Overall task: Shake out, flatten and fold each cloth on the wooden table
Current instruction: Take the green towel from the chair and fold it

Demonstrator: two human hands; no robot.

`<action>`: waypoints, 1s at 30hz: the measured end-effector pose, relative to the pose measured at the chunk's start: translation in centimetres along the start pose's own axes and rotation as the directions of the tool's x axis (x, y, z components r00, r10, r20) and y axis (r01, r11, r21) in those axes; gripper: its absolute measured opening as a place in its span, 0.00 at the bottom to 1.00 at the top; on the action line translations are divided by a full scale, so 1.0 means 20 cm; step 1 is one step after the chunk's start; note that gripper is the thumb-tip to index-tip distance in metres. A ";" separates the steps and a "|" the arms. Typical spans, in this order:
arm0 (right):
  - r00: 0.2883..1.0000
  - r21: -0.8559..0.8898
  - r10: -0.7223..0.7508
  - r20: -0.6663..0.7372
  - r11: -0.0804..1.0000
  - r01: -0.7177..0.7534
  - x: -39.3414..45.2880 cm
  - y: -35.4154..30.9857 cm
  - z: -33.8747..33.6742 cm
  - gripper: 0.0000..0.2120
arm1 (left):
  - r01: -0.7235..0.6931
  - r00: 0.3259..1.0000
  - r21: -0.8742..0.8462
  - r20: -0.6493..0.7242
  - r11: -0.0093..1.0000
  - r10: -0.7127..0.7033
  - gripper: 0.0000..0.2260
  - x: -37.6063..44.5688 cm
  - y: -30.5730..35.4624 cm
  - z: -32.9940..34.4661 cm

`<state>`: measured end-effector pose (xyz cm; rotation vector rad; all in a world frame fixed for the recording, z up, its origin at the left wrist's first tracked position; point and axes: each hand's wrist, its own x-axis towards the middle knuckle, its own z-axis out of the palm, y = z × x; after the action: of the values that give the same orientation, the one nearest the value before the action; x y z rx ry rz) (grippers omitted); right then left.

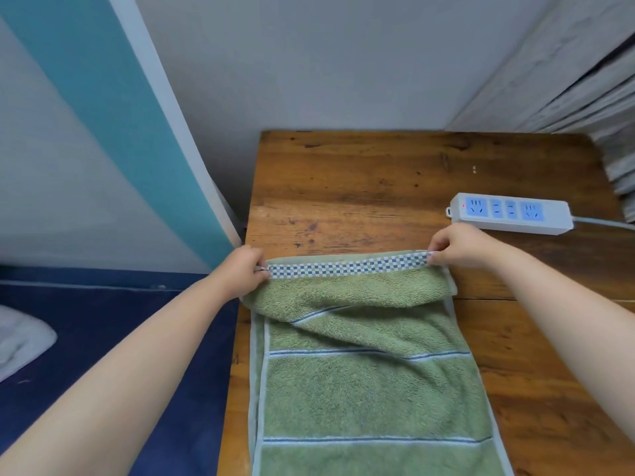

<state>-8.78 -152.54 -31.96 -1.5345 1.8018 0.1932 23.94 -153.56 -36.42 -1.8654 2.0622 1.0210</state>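
mid first fold: left hand and right hand pinching green towel checkered edge over tabletop, further folds left.

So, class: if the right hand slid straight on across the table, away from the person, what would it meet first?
Probably the power strip, lying just beyond the right hand, which pinches the towel corner; depth is unclear.

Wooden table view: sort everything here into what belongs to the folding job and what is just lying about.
Part of the job:
green towel
wooden table
left hand and right hand, each pinching a corner of the towel's checked edge

Just lying about:
white power strip
white cloth on the blue surface, off the table
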 end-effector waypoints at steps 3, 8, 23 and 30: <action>1.000 -0.008 0.005 0.018 1.000 -0.005 -0.03 0.02 -0.01 0.05 | -0.003 1.000 -0.065 -0.023 0.998 0.002 0.15 -0.01 -0.01 -0.01; 0.997 0.109 0.051 -0.050 0.993 -0.045 -0.08 0.06 0.01 0.08 | -0.029 0.997 -0.043 -0.074 0.999 0.025 0.12 -0.07 -0.02 -0.05; 0.965 0.125 0.099 -0.242 0.990 -0.071 -0.63 0.00 -0.20 0.06 | -0.196 0.907 0.176 -0.341 0.965 0.246 0.21 -0.43 0.26 -0.37; 0.899 0.058 0.081 -0.431 0.996 -0.061 -0.95 -0.07 -0.44 0.07 | -0.257 0.876 0.206 -0.364 0.944 0.318 0.09 -0.67 0.50 -0.59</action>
<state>-11.42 -142.93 -13.56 -1.5687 2.1919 -0.1692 20.92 -149.98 -16.52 -1.8380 2.6285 0.5431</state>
